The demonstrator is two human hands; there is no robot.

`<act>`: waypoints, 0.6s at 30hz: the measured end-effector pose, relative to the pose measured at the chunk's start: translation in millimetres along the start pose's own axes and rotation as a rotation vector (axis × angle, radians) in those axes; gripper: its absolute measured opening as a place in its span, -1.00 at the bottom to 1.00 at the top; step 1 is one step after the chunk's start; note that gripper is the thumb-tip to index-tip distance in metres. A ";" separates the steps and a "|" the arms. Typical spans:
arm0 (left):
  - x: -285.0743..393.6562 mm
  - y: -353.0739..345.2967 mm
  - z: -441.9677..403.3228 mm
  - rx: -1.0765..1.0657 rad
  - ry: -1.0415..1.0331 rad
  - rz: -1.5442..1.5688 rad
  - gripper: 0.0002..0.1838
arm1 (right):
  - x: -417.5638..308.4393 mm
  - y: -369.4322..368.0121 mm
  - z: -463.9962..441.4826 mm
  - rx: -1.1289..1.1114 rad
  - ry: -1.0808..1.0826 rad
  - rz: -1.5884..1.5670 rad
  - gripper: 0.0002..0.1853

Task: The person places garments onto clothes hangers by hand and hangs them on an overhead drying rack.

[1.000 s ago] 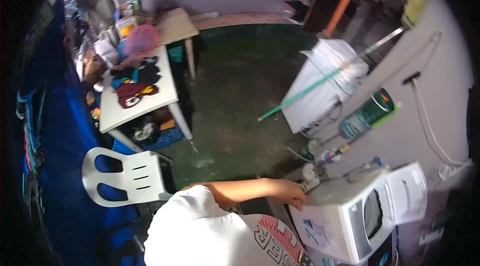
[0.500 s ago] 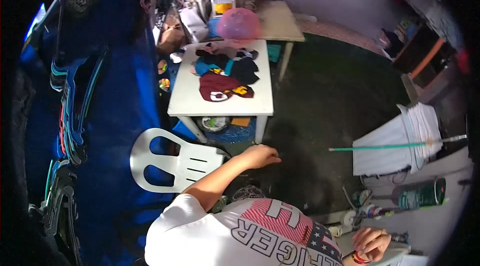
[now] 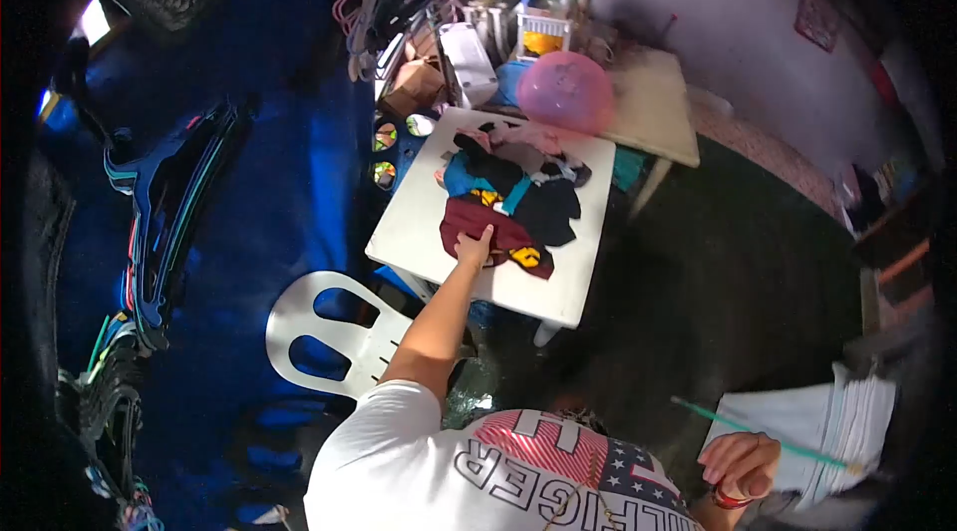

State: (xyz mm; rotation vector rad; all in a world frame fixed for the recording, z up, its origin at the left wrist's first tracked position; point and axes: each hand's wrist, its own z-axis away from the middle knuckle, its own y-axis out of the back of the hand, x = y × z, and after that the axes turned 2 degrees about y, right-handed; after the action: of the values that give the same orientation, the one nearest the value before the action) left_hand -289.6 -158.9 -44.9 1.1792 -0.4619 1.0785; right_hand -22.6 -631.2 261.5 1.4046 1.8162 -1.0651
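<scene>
Our left hand (image 3: 473, 246) touches maroon garment (image 3: 477, 216), grip unclear | our right hand (image 3: 740, 463) empty, half-curled | clothes (image 3: 549, 211) heaped, none lifted

A home laundry area, by its look: rumpled maroon, black and teal cloth garments (image 3: 488, 169) cover part of a white rectangular bench (image 3: 419, 222); near it stand a white plastic chair (image 3: 334, 330) and, leftward, dark-and-teal hangers (image 3: 153, 312).
</scene>
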 end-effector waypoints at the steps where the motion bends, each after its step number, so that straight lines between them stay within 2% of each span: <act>1: 14.3 -3.5 0.5 0.069 0.038 -0.005 0.16 | 9.0 23.9 -13.7 -0.018 0.008 -0.020 -0.53; 2: 22.5 -10.2 -2.5 0.140 0.071 -0.001 0.19 | 15.9 48.3 -29.1 -0.041 0.023 -0.038 -0.53; 3: 30.2 -14.4 1.6 0.144 0.141 0.030 0.21 | 15.1 57.2 -43.7 0.083 -0.016 -0.029 -0.54; 4: 40.2 -15.5 5.6 0.133 0.213 -0.068 0.15 | 15.1 72.8 -63.7 0.016 -0.010 -0.031 -0.54; 5: 14.1 -32.8 -26.9 0.173 0.166 -0.291 0.04 | 14.9 89.5 -84.3 -0.053 -0.009 -0.033 -0.53; 6: 4.2 -35.3 -38.5 0.203 0.075 -0.155 -0.29 | 14.1 105.9 -104.3 -0.123 -0.009 -0.032 -0.52; 8: 1.4 -37.0 -55.9 0.393 0.177 0.400 -0.60 | 14.2 136.1 -136.5 -0.147 -0.067 -0.061 -0.57; 10: 1.4 -7.6 -69.1 0.122 0.090 0.986 -0.66 | 24.0 162.8 -165.1 -0.174 -0.097 -0.133 -0.63; 12: 84.6 39.0 -14.3 0.118 -0.065 1.212 -0.63 | 47.4 182.7 -191.0 -0.221 -0.133 -0.194 -0.59; 13: 111.2 59.8 4.3 0.134 -0.063 1.154 -0.60 | 60.8 190.3 -203.6 -0.241 -0.155 -0.223 -0.57; 14: 132.9 77.1 12.9 0.112 -0.208 1.204 -0.56 | 71.3 195.7 -215.9 -0.261 -0.177 -0.250 -0.55; 16: 185.8 112.4 44.5 0.213 -0.399 1.079 -0.41 | 87.3 188.1 -243.8 -0.357 -0.168 -0.266 -0.57; 18: 220.8 130.9 62.6 0.249 -0.555 1.123 -0.42 | 105.4 181.4 -269.2 -0.482 -0.170 -0.318 -0.58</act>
State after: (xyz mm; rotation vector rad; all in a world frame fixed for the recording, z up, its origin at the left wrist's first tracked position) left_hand -287.3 -121.4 216.6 1.4600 -1.5808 1.7723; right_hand 128.9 -325.4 265.2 0.7395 2.0335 -0.7874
